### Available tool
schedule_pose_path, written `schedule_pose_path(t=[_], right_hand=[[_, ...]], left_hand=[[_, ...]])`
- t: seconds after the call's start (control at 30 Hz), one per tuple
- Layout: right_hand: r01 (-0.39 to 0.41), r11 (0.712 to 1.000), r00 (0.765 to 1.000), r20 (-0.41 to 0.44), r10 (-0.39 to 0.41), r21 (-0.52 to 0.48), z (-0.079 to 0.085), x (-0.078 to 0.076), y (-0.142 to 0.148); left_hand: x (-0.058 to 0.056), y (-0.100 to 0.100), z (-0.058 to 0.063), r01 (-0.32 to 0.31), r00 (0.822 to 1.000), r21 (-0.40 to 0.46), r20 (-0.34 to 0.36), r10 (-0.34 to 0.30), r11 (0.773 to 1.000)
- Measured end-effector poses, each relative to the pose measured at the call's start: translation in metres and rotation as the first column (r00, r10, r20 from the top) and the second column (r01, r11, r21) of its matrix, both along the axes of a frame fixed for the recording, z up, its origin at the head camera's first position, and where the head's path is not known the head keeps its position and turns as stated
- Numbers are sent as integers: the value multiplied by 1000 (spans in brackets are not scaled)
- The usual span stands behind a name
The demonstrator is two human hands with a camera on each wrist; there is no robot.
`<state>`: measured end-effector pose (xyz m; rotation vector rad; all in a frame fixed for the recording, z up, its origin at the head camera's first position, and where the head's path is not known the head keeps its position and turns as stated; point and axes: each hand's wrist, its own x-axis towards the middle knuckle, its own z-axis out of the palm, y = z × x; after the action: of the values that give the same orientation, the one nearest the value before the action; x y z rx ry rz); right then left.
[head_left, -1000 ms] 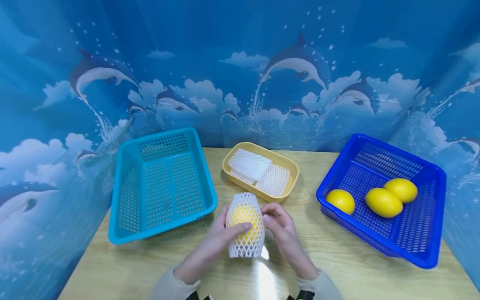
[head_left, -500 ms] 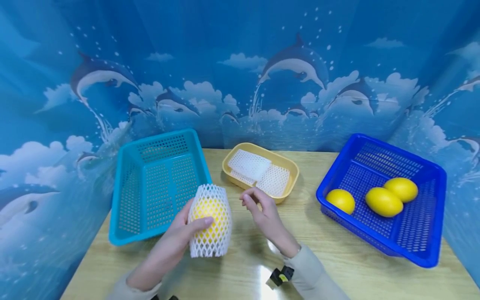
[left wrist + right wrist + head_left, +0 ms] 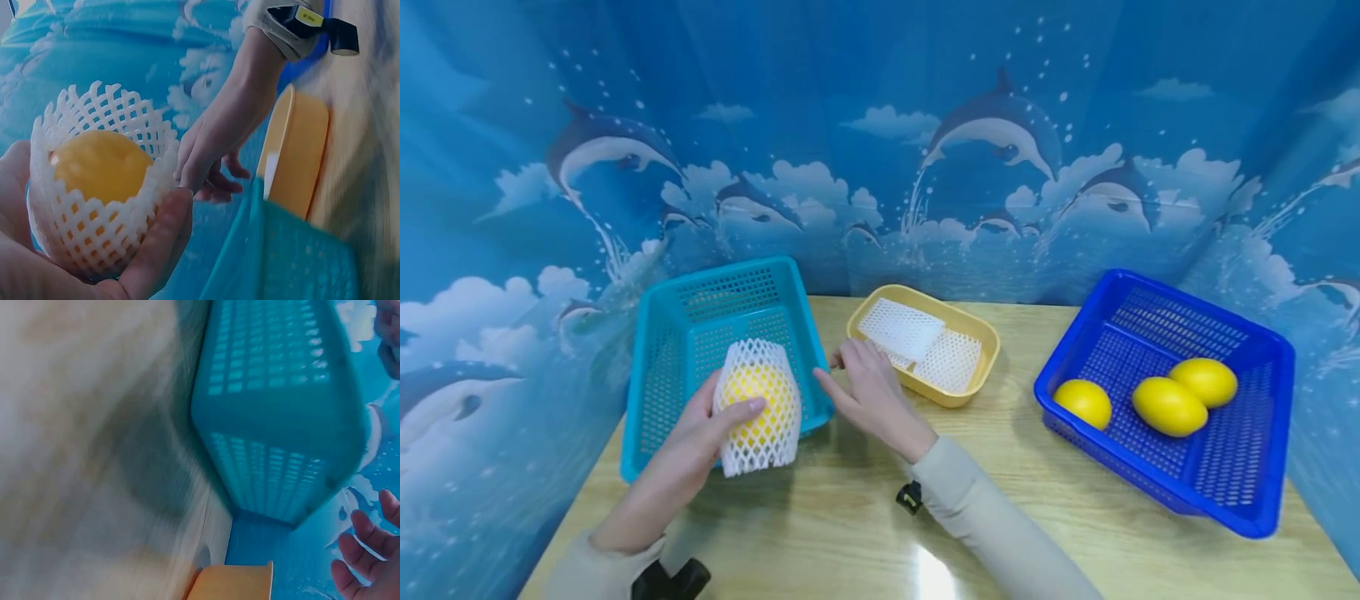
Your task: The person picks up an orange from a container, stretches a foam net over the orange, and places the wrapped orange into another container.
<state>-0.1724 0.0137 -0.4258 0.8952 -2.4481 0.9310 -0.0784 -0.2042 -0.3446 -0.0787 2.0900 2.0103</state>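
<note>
In the head view, my left hand (image 3: 688, 446) grips a yellow oval fruit (image 3: 752, 396) wrapped in a white foam net (image 3: 778, 446), thumb across its front. They are held over the near side of the teal basket (image 3: 634, 400). Seen in the left wrist view, the fruit's bare yellow end (image 3: 103, 164) shows inside the net's open mouth. My right hand (image 3: 876, 396) reaches toward the basket's right rim, holding nothing. Its fingers (image 3: 365, 550) are loosely bent and spread in the right wrist view, beside the teal basket wall (image 3: 275, 412).
A small yellow tray (image 3: 987, 367) with white foam nets (image 3: 901, 327) stands at the table's back, close by my right hand. On the right, a blue basket (image 3: 1232, 437) contains three yellow fruits (image 3: 1168, 407). A dolphin-printed curtain (image 3: 880, 125) hangs behind the table.
My left hand has carried the netted fruit leftward from the table's middle to over the teal basket. The right hand has let go of the net and moved left toward the basket's rim.
</note>
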Motion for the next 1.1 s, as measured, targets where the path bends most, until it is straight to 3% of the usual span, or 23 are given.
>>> schedule_pose_path(t=[0.13,0.27,0.5,0.67,0.77,0.9,1.0,1.1], right_hand=[[39,992,999,5,-40,119,0,-16,-12],[87,965,996,-6,-88,246,-2,-32,-19],[110,930,994,-18,-111,350,-5,-59,-26],[104,880,991,26,-130,464,0,-65,-28],[79,842,988,68,-136,533,1,-65,-30],[73,807,987,73,-143,586,2,-65,-31],[78,799,986,73,-150,597,2,-65,-31],[66,796,985,86,-147,602,2,-66,-30]], left_hand=[[-8,-19,2,-17,999,-21,-29,16,1000],[-21,-38,3,-56,998,6,-38,56,998],[-49,-73,5,-114,993,40,14,114,993],[-71,-94,6,-123,992,52,42,121,991],[-87,-108,4,-106,992,4,64,105,994],[-110,-125,0,-81,994,-155,63,92,985],[-125,-135,-1,-74,993,-311,67,99,948],[-138,-142,-1,-59,991,-402,89,103,914]])
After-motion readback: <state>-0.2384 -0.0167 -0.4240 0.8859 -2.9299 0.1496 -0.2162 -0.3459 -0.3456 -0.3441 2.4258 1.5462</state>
